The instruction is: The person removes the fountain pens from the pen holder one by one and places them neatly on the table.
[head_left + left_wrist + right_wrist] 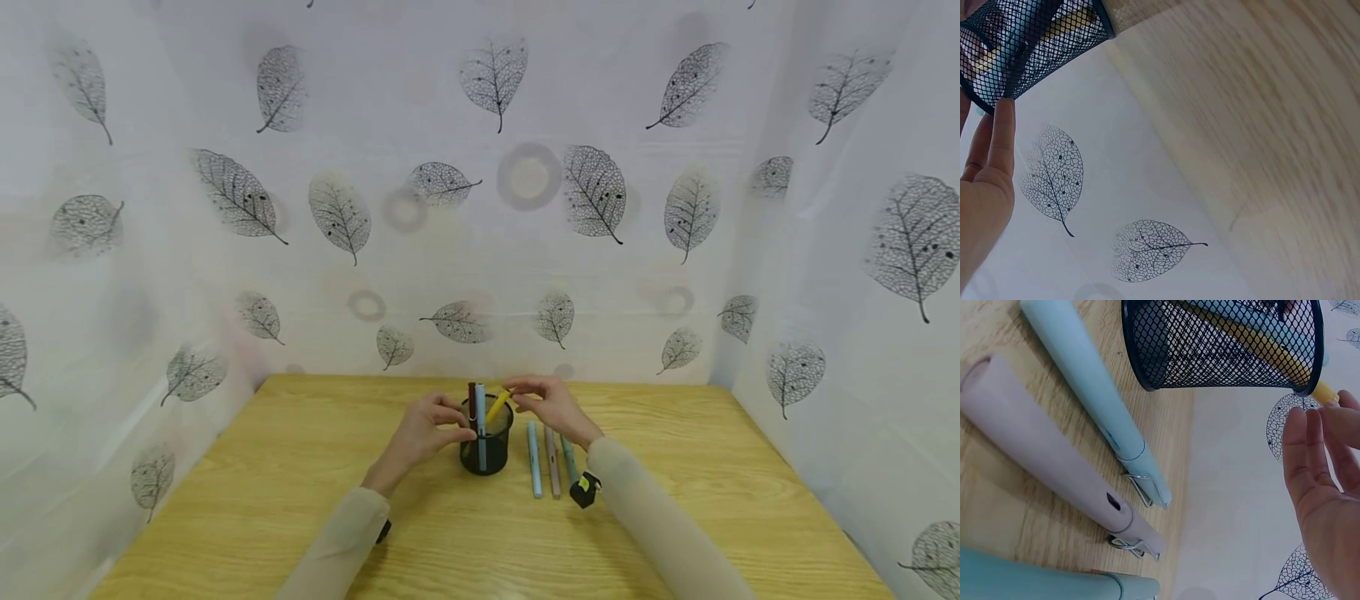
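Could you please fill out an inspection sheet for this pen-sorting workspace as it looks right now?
Surface: wooden table, pale grain, no stains seen.
Job's things: black mesh pen cup upright at centre, holding a dark red pen, a light blue pen and a tilted yellow pen. Three pens lie side by side to its right: blue pen, pink pen, teal pen.
Clutter: nothing seen.
Hands: left hand touches the cup's side; right hand pinches the yellow pen's upper end.
Cables: nothing seen.
Surroundings: white leaf-print curtain on three sides; wrist camera on the right sleeve.
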A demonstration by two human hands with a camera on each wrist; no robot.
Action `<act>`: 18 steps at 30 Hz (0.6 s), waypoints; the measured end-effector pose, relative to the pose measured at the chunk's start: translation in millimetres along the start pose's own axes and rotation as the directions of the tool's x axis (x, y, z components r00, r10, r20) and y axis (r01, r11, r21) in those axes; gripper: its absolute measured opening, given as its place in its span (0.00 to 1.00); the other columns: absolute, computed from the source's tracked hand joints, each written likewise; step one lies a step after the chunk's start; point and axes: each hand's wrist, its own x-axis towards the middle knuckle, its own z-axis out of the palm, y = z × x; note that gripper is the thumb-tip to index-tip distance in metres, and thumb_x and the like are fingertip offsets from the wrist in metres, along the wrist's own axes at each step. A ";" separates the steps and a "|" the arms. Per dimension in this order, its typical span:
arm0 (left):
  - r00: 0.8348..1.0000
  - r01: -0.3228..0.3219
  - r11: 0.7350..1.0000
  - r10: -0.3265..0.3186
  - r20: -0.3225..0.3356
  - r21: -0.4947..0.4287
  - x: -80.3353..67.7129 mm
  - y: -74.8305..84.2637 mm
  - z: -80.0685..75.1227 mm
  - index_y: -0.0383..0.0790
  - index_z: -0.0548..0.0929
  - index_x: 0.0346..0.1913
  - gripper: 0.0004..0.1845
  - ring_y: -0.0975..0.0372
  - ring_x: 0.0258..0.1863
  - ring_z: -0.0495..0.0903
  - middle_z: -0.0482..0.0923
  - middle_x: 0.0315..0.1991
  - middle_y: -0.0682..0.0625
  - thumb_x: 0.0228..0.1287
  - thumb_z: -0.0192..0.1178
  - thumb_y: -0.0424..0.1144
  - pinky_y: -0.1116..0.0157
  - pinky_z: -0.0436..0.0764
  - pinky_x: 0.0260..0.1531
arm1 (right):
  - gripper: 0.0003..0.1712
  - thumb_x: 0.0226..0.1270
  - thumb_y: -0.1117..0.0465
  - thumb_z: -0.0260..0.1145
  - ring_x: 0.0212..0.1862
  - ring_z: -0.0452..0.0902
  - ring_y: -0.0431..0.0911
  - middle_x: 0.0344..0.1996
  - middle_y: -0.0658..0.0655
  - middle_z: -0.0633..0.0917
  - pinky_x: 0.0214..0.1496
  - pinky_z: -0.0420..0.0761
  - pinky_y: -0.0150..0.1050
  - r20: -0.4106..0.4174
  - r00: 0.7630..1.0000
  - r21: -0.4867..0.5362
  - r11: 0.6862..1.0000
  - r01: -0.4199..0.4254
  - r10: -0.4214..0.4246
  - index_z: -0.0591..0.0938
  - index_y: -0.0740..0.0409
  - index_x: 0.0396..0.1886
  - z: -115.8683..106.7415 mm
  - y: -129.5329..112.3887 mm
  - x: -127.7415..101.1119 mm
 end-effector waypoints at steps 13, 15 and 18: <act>1.000 -0.004 1.000 0.004 0.001 -0.015 0.3 0.2 0.5 0.51 0.89 0.25 0.05 0.64 0.37 0.78 0.81 0.37 0.55 0.50 0.76 0.44 0.54 0.81 0.38 | 0.18 0.74 0.66 0.58 0.49 0.81 0.51 0.60 0.59 0.80 0.50 0.79 0.61 0.016 1.000 -0.119 0.993 0.011 -0.009 0.81 0.56 0.60 3.5 -0.5 3.1; 1.000 0.005 1.000 -0.005 0.005 -0.015 0.3 -0.1 0.7 0.51 0.89 0.25 0.05 0.64 0.37 0.78 0.81 0.37 0.55 0.50 0.76 0.44 0.53 0.81 0.38 | 0.18 0.73 0.67 0.59 0.48 0.81 0.51 0.60 0.59 0.80 0.51 0.79 0.60 0.020 1.000 -0.114 0.993 0.007 -0.004 0.81 0.56 0.59 3.2 -2.5 2.2; 1.000 0.014 1.000 -0.014 0.008 -0.015 0.0 -0.6 0.5 0.52 0.89 0.25 0.05 0.63 0.38 0.78 0.81 0.37 0.56 0.50 0.76 0.44 0.53 0.81 0.39 | 0.18 0.72 0.65 0.61 0.50 0.81 0.50 0.60 0.59 0.80 0.50 0.81 0.56 0.031 1.000 -0.108 0.994 0.004 0.000 0.82 0.56 0.59 2.9 -4.9 0.9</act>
